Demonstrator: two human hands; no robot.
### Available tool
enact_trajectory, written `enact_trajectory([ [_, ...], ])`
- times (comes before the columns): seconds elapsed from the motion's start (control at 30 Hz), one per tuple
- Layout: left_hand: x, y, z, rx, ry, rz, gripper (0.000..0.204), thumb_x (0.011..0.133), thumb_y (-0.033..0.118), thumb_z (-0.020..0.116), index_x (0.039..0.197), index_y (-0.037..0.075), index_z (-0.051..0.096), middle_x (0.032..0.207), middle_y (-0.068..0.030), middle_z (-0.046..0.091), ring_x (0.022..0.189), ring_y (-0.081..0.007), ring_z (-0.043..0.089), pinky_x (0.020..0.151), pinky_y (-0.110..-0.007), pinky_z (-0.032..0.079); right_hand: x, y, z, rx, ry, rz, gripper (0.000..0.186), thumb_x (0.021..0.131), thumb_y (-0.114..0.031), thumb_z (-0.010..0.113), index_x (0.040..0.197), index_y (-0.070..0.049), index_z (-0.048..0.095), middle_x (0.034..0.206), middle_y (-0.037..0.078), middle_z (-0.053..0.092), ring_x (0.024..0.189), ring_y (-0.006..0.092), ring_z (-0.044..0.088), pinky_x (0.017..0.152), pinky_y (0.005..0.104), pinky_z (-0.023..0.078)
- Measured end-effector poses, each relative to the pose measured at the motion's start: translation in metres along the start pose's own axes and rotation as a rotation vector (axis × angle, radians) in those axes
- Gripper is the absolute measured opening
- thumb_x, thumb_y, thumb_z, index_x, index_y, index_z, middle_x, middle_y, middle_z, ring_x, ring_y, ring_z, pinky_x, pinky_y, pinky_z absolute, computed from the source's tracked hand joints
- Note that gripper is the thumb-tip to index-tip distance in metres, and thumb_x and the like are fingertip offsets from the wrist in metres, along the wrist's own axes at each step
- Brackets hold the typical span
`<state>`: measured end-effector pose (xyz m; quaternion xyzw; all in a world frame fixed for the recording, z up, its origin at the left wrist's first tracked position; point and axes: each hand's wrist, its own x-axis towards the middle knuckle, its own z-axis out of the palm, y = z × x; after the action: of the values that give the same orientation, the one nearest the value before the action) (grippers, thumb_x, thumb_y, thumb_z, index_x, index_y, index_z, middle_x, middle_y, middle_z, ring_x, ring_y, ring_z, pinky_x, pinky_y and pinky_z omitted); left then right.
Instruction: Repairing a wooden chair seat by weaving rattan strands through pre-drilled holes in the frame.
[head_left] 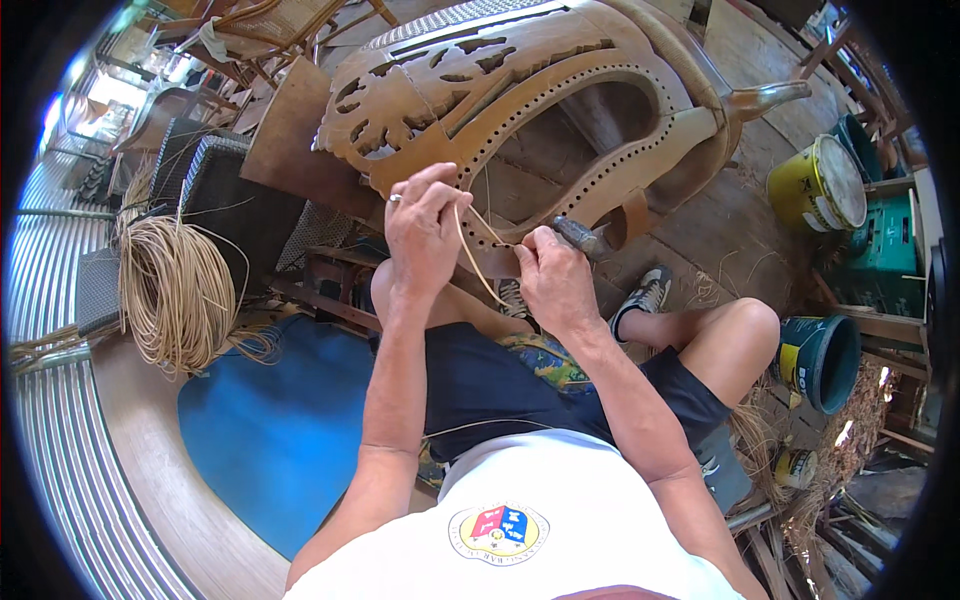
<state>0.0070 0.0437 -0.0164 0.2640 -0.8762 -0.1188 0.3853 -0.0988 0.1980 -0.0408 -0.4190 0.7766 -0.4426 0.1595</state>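
A coil of cane (178, 295) sits at far left, near a blue sheet (270, 430). The left hand (425, 235) pinches a pale strand (469, 256) that loops before the wooden frame (688, 130). The right hand (555, 280) is curled at the frame's holed edge — whether it grips the strand, I cannot tell. Farther right — a yellow bucket (795, 190).

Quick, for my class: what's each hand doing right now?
Left hand: closed, holding a thin cane strand.
Right hand: at the wooden frame, fingers curled; its grip cannot be told.
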Motion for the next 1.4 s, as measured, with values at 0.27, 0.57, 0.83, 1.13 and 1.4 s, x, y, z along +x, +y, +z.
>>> enact_trajectory([
  [0.27,0.053,-0.055,-0.006,0.036,0.01,0.039,0.01,0.086,0.024,0.077,0.084,0.016,0.072,0.098,0.0061,0.075,0.117,-0.0207,0.061,0.108,-0.047,0.029,-0.013,0.008,0.003,0.058,0.027,0.073,0.011,0.099,-0.016,0.056,0.099,-0.005,0.056,0.086,0.02,0.069,0.082,0.043,0.066,0.07,0.0526,0.051],
  [0.57,0.062,-0.067,-0.003,0.022,0.073,0.09,0.008,0.085,0.02,0.077,0.084,0.014,0.072,0.092,0.005,0.075,0.107,-0.0193,0.066,0.1,-0.039,0.036,-0.033,0.003,-0.006,0.133,-0.043,0.041,0.013,0.096,-0.016,0.06,0.097,-0.004,0.058,0.084,0.021,0.068,0.08,0.0411,0.067,0.07,0.0483,0.052],
  [0.83,0.07,-0.072,-0.004,-0.008,0.062,0.084,0.007,0.084,0.018,0.076,0.081,0.015,0.071,0.089,0.0052,0.075,0.095,-0.0171,0.067,0.084,-0.036,0.04,-0.043,0.022,-0.03,0.185,0.032,0.197,0.012,0.095,-0.01,0.065,0.099,0.001,0.061,0.08,0.019,0.069,0.07,0.0311,0.069,0.065,0.039,0.053],
  [1.13,0.069,-0.074,-0.003,-0.015,0.07,0.029,0.006,0.083,0.018,0.077,0.081,0.014,0.073,0.089,0.0034,0.075,0.094,-0.0176,0.067,0.086,-0.036,0.039,-0.027,0.024,-0.047,0.495,0.185,0.136,0.038,0.094,-0.009,0.071,0.129,-0.009,0.055,0.101,-0.001,0.056,0.077,0.0045,0.051,0.067,0.0199,0.046],
  [1.4,0.072,-0.076,-0.003,-0.044,-0.011,-0.017,0.008,0.085,0.02,0.075,0.082,0.013,0.073,0.088,0.0028,0.075,0.096,-0.0171,0.065,0.089,-0.036,0.039,0.009,0.032,-0.048,0.231,0.112,-0.23,0.038,0.091,-0.01,0.074,0.126,-0.012,0.061,0.101,0.004,0.061,0.078,0.0167,0.058,0.072,0.0275,0.05],
])
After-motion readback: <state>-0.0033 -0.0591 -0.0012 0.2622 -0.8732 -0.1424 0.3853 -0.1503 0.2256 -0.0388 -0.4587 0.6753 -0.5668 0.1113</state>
